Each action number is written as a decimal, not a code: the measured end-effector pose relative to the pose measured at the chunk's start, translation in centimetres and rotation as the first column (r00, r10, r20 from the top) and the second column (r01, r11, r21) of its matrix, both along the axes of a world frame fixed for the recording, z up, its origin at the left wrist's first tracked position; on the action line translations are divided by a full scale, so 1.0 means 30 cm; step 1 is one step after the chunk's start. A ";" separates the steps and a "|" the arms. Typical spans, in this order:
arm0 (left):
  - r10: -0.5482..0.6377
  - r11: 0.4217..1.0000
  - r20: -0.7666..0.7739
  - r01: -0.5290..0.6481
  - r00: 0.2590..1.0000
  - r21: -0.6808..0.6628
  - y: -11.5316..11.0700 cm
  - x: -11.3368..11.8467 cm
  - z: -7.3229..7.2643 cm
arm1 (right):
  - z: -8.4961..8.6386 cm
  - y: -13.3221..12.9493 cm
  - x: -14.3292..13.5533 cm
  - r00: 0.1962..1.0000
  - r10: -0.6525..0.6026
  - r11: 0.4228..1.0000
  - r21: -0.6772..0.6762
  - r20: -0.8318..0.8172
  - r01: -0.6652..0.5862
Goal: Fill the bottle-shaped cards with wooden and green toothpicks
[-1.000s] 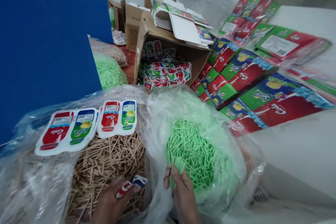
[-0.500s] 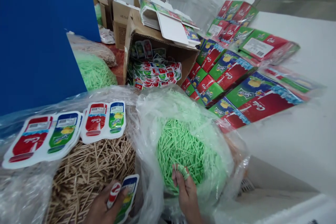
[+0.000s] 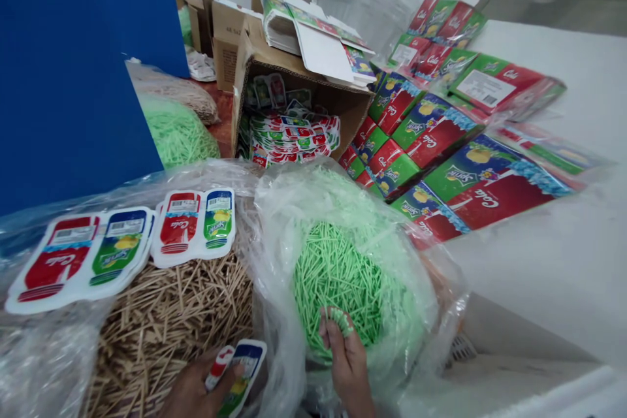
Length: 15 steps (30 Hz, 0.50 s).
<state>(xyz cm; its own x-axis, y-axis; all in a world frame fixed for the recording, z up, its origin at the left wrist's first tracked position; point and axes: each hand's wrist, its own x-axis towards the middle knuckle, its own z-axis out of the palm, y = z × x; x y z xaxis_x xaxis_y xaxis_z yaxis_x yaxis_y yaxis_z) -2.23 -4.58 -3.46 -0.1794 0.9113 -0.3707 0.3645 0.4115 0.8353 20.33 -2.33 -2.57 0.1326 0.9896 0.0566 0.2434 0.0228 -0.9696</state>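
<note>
My left hand (image 3: pixel 198 382) is closed around a small Cola and Sprite printed pack (image 3: pixel 249 366), over a bag of brown sticks (image 3: pixel 181 320). My fingers hide the middle of that pack. My right hand (image 3: pixel 347 353) pinches a small bunch of green sticks (image 3: pixel 339 320). It is at the near edge of the heap of loose green sticks (image 3: pixel 337 261) inside an open clear plastic bag (image 3: pixel 411 261). On top of the brown sticks lie more such packs, a smaller stack (image 3: pixel 193 225) and a larger one (image 3: pixel 81 258) to its left.
Behind the bags a cardboard box (image 3: pixel 304 72) lies open, with many printed packs (image 3: pixel 294 137) inside and folded white cartons (image 3: pixel 323 52) on top. Printed boxes (image 3: pixel 455 150) are stacked at the right. A blue panel (image 3: pixel 78 78) stands at the left.
My left hand has shifted slightly to the right and down with the printed pack, which is turned a little. My right hand stays almost still over the green sticks.
</note>
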 end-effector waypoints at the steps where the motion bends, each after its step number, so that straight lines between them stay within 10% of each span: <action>1: -0.009 1.000 0.005 0.009 1.000 0.003 0.001 0.001 0.003 | -0.003 0.006 0.009 0.999 -0.015 1.000 -0.016 0.045 0.016; 10: -0.072 0.994 0.056 0.077 0.996 -0.080 0.023 0.007 0.053 | -0.040 0.059 0.106 0.749 -0.379 0.922 0.154 0.544 0.355; 15: -0.183 0.981 0.010 0.183 0.983 -0.062 0.038 0.016 0.062 | 0.094 0.056 0.041 0.890 -0.453 0.889 -0.100 -0.048 0.447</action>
<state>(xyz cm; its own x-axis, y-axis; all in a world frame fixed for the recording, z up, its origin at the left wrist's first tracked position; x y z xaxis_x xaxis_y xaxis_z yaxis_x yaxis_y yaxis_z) -1.75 -3.43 -1.59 -0.0098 0.9036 -0.4282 0.4348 0.3894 0.8120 21.56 -0.65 0.26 0.5649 0.8237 -0.0487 0.1420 -0.1551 -0.9776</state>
